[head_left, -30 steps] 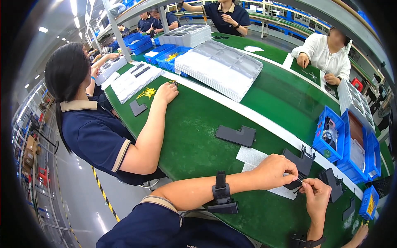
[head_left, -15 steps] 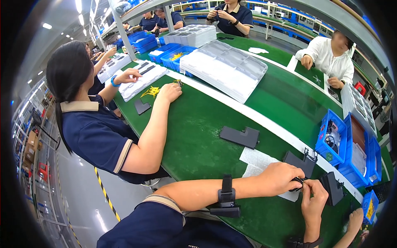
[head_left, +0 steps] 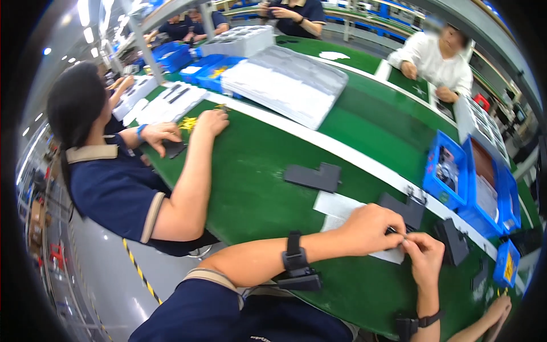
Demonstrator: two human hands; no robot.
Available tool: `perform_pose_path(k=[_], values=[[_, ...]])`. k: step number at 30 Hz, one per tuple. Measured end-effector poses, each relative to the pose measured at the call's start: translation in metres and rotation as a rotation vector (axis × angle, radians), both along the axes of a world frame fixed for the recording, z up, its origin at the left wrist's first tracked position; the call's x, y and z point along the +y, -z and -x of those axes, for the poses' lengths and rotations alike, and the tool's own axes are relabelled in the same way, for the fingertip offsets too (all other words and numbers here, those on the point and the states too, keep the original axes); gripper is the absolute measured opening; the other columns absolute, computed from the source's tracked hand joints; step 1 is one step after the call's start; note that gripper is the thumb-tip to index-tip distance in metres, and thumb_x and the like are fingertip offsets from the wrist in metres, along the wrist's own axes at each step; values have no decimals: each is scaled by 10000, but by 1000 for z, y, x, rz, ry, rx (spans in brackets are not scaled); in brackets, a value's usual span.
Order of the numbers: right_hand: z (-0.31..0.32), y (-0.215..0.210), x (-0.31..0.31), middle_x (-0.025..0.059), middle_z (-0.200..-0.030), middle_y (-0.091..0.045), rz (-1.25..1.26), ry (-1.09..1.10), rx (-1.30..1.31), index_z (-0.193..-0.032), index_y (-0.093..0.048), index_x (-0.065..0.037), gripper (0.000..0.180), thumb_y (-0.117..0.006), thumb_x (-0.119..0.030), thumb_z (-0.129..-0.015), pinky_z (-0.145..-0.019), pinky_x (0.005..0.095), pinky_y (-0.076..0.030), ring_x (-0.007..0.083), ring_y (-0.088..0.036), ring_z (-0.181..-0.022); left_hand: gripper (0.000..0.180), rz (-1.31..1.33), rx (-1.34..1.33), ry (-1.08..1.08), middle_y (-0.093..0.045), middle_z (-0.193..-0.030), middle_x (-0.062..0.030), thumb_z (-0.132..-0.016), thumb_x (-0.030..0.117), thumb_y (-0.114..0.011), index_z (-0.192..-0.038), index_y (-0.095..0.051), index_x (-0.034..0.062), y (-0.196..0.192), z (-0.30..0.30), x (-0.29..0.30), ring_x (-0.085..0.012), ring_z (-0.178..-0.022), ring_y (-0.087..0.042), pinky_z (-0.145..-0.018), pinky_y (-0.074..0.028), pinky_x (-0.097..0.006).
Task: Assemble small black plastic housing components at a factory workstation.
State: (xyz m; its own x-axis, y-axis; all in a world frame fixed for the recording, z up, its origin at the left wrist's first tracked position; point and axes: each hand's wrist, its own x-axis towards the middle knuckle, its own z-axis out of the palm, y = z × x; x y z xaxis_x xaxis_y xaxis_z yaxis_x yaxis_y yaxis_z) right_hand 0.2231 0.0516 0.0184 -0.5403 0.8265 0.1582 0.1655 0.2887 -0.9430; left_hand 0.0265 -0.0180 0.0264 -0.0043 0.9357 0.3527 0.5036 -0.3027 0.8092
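Fingers are pinching narrow on both sides — left hand (head_left: 369, 229) and right hand (head_left: 426, 257) are holding a small dark part (head_left: 391, 230) between their tips, mostly hidden. It's hovering over the green table (head_left: 250, 194), by a white sheet (head_left: 329, 204). Two black housings (head_left: 453, 242) are lying just beyond — blue bins (head_left: 449, 196) are sitting past those.

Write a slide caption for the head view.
Left hand and right hand meet at a dark part above a green table.
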Motion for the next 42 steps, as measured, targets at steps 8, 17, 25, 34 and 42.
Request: perform_pose_path(k=[8, 17, 25, 34, 42], values=[[24, -2, -13, 148, -681, -634, -655, 64, -144, -909, -699, 39, 130, -695, 24, -780, -556, 359, -479, 272, -602, -600, 165, 56, -17, -136, -694, -773, -87, -814, 175, -719, -898, -717, 33, 2, -2, 0, -151, -615, -638, -563, -491, -276], [25, 4, -17, 143, -654, -608, -731, 56, -116, -955, -693, 47, 193, -679, 52, -763, -537, 367, -464, 274, -578, -582, 167, 56, 19, -183, -682, -739, -64, -798, 175, -731, -861, -708, 23, -2, -9, -1, -127, -586, -598, -538, -460, -269], [19, 2, -12, 121, -662, -626, -395, 59, -48, -911, -707, 8, 131, -712, -20, -783, -525, 334, -462, 227, -591, -566, 212, 10, 56, -12, -685, -826, -76, -778, 166, -768, -902, -689, 14, -2, 5, 2, -176, -729, -637, -669, -511, -287], [14, -11, -15, 97, -801, -713, -93, 100, -59, -917, -709, 19, 121, -704, -55, -822, -478, 247, -430, 77, -554, -518, 150, 268, -230, -33, -686, -802, -32, -815, 84, -754, -892, -663, -7, -3, 0, -3, -85, -754, -622, -723, -511, -252], [15, -12, -16, 71, -757, -695, -156, 92, -58, -861, -708, 7, 71, -697, -54, -825, -447, 227, -394, 60, -522, -477, 165, 206, -163, -36, -694, -802, -42, -820, 136, -764, -881, -701, -3, -4, -2, -3, -95, -736, -627, -673, -504, -266]])
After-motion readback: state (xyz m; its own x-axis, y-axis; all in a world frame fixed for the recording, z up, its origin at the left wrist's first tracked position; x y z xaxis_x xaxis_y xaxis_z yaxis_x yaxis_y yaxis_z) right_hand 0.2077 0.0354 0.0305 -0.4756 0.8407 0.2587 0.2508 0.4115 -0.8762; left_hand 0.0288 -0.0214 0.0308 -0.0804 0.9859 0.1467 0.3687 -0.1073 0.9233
